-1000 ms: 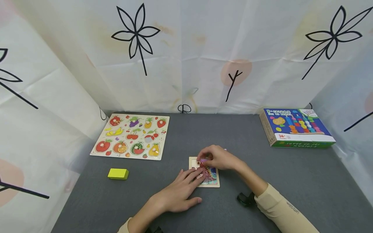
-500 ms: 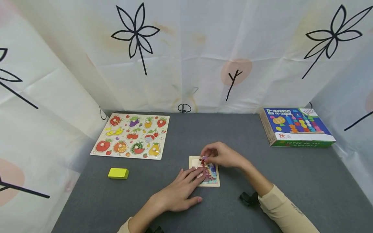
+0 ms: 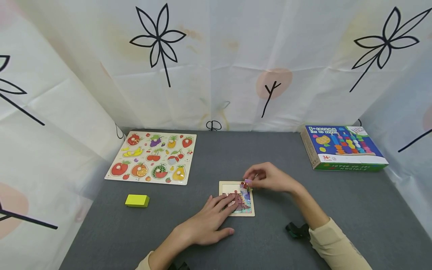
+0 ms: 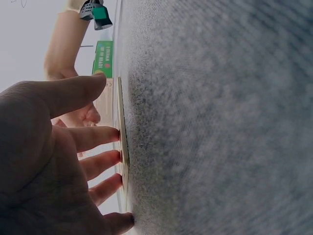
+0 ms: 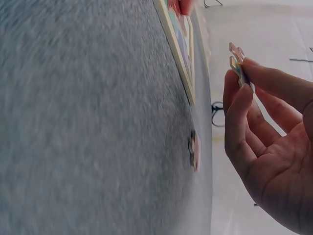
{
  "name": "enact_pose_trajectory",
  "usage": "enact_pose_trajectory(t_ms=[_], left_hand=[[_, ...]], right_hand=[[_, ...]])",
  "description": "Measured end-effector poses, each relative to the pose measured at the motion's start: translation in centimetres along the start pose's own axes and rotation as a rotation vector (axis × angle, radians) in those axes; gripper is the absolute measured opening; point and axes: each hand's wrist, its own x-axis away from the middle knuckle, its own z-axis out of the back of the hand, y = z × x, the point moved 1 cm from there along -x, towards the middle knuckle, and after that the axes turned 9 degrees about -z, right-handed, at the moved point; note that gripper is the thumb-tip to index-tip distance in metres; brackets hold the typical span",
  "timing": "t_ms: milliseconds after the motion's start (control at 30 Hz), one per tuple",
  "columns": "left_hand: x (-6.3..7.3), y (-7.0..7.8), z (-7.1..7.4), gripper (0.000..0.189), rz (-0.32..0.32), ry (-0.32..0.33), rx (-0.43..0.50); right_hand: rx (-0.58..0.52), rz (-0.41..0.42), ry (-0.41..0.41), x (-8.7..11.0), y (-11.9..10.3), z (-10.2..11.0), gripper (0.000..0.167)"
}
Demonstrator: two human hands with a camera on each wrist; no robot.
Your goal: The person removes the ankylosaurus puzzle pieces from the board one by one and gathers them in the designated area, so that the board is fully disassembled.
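A small jigsaw puzzle board (image 3: pixel 244 215) with a pale wooden frame lies on the grey table, part of its picture filled with pieces. My left hand (image 3: pixel 210 223) rests on its lower left, fingers spread; the left wrist view shows fingertips (image 4: pixel 119 155) pressing its edge. My right hand (image 3: pixel 271 179) is over the board's upper right corner. Between thumb and fingers it pinches a puzzle piece (image 5: pixel 238 66), held up clear of the board in the right wrist view. Another loose piece (image 5: pixel 195 152) lies on the table beyond the board; the right hand hides it in the head view.
A fruit puzzle board (image 3: pixel 162 157) with knobs lies at the back left. In front of it is a yellow block (image 3: pixel 136 201). A blue and green toy box (image 3: pixel 344 148) stands at the back right. A patterned white curtain (image 3: pixel 236 48) closes off the back.
My right hand has drawn back to the right with the puzzle piece, from the board's upper middle to its upper right corner. My left hand has stayed in place.
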Motion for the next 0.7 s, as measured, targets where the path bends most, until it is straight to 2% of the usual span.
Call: enact_pose_trajectory(t_ms=[267, 700], left_hand=[[0.0, 0.0, 0.0, 0.074, -0.002, 0.005, 0.002], [0.0, -0.2, -0.1, 0.074, -0.001, 0.005, 0.028]], right_hand=[[-0.002, -0.019, 0.024, 1.3, 0.9, 1.7, 0.02], [0.059, -0.065, 0.152, 3.2, 2.9, 4.8, 0.02]])
